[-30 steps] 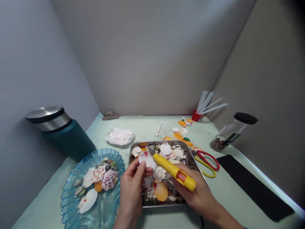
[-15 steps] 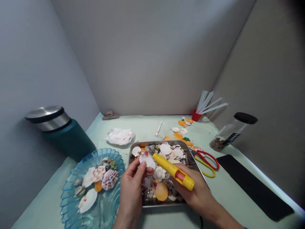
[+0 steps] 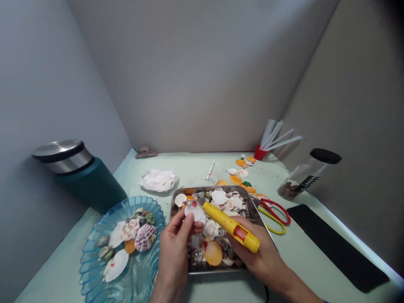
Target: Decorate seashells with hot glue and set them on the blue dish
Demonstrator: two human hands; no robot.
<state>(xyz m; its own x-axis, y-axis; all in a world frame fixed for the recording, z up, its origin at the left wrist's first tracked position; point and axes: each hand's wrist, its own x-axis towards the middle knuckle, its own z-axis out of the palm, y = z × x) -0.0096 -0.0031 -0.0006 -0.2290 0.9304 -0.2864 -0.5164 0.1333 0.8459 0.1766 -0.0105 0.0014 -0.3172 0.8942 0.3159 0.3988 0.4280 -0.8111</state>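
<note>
One white shell (image 3: 198, 215), bearing a small red piece (image 3: 194, 203) near its far edge, is pinched between thumb and fingers of the left hand (image 3: 176, 242) and held above a metal tray (image 3: 217, 272). One yellow pen-shaped tool (image 3: 227, 224) is gripped in the right hand (image 3: 257, 248), the fingers curled round it and partly hidden; its narrow tip is pointed towards the red piece, though whether the two are touching cannot be told at this size. Progress, as judged: work on this shell is under way, the red piece being in place but its fixing unconfirmed. Apparently worked: one pale shell (image 3: 118, 265) with a red spot, in a blue fluted dish (image 3: 86, 257). Set out behind the tray: assorted orange shells (image 3: 235, 180), with a green piece (image 3: 247, 184) among them. Seemingly unworked: most of the loose shells (image 3: 219, 197) heaped in the tray.
</note>
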